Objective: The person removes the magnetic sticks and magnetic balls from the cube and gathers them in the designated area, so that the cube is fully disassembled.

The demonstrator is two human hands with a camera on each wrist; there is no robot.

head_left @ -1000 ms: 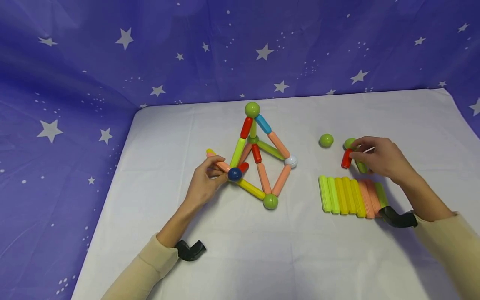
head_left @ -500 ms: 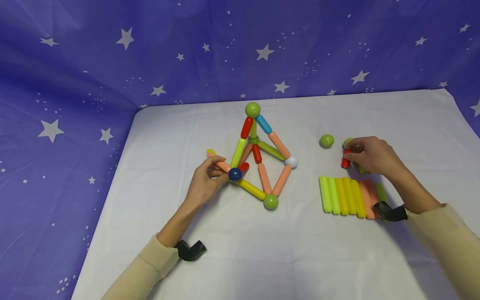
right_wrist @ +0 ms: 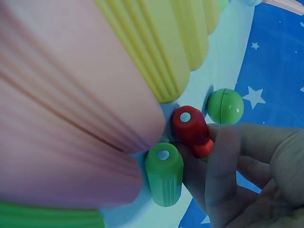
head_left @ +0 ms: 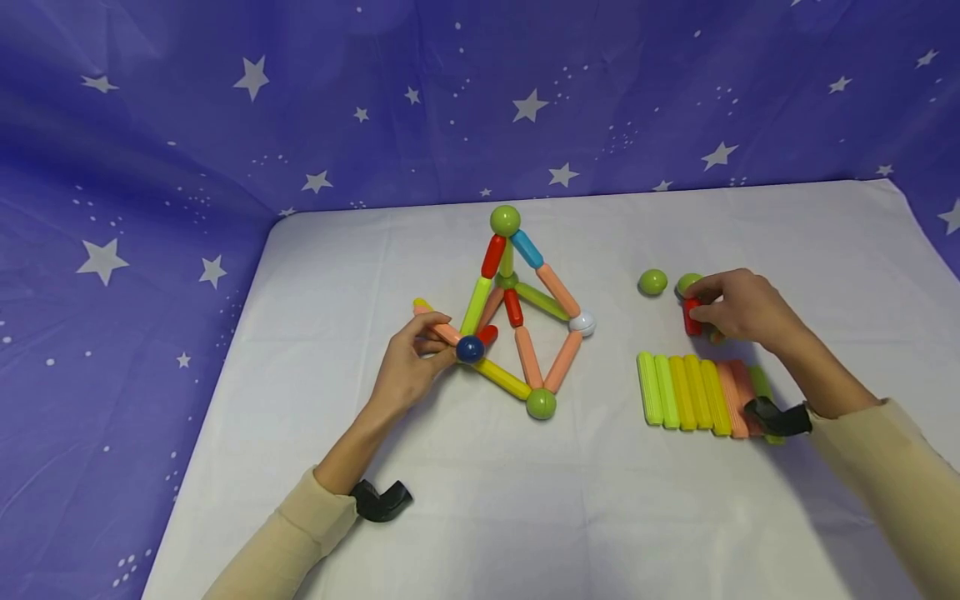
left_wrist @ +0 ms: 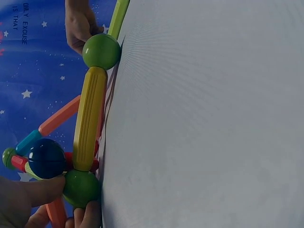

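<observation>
In the head view my left hand (head_left: 408, 367) is at the left corner of a frame of magnetic sticks and balls. A dark blue ball (head_left: 470, 349) sits at that corner. The left wrist view shows my thumb and fingers pinching a green ball (left_wrist: 81, 188) just beside the blue one. A yellow stick (left_wrist: 89, 118) runs from it to another green ball (left_wrist: 101, 51). On the right, my right hand (head_left: 746, 308) pinches a short red magnetic stick (head_left: 692, 318). Close to its fingers are a green ball (head_left: 688, 286) and a short green stick (right_wrist: 164, 175), partly hidden.
A row of yellow, green and salmon sticks (head_left: 701, 392) lies in front of my right hand. One loose green ball (head_left: 652, 282) rests left of it. The frame's top green ball (head_left: 506, 221) stands high. A starry purple cloth (head_left: 420, 100) hangs behind the white table (head_left: 480, 517).
My right hand has shifted slightly left, and the red stick and the green ball near its fingers have shifted too. My left hand and the frame look unchanged.
</observation>
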